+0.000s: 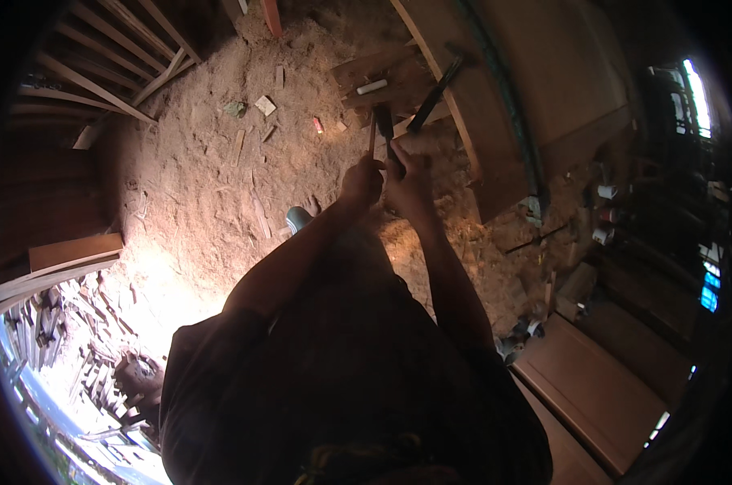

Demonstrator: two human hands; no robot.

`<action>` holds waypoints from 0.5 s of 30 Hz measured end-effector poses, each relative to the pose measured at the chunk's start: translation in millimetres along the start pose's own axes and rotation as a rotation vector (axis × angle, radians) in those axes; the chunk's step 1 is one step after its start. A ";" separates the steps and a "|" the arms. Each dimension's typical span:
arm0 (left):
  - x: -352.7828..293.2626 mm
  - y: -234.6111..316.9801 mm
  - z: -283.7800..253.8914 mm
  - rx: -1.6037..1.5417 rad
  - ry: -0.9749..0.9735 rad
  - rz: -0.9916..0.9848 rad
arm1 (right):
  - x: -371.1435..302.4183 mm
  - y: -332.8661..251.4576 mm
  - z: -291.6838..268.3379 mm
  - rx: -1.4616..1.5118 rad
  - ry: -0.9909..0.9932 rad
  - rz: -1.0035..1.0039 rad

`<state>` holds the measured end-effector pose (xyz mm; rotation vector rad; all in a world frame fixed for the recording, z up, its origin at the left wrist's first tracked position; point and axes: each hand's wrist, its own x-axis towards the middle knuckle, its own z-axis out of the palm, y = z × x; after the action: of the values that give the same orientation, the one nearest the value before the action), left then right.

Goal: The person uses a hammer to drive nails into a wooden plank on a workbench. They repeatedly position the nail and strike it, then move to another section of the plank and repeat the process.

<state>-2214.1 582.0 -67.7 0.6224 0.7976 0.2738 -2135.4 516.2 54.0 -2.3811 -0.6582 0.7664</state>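
Both my hands are close together at the middle of the view, over the sawdust-covered ground. My left hand (361,182) is closed around a thin reddish-brown stick (372,137) that points away from me. Just beside it, my right hand (410,179) grips a dark tool with a wide dark end (384,121); its exact kind is too dim to tell. Beyond the right hand, a hammer (437,95) with a black handle lies slanted, its head on the large wooden panel. A short white cylinder (372,86) rests on a brown board (350,74) ahead of my hands.
The large wooden panel (560,65) fills the far right. Wood scraps (265,105) and a small red item (318,124) lie on the sawdust. Slatted timber (115,61) stands far left; offcuts (83,347) are heaped near left. A brown panel (592,388) lies near right.
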 end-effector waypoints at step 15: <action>-1.0 -6.3 10.6 0.193 0.123 0.015 | -62.6 25.6 6.8 0.007 0.130 -0.293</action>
<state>-2207.0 572.2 -65.4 0.7986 0.9448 0.2519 -2177.6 463.0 56.5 -2.2373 -0.9207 0.4828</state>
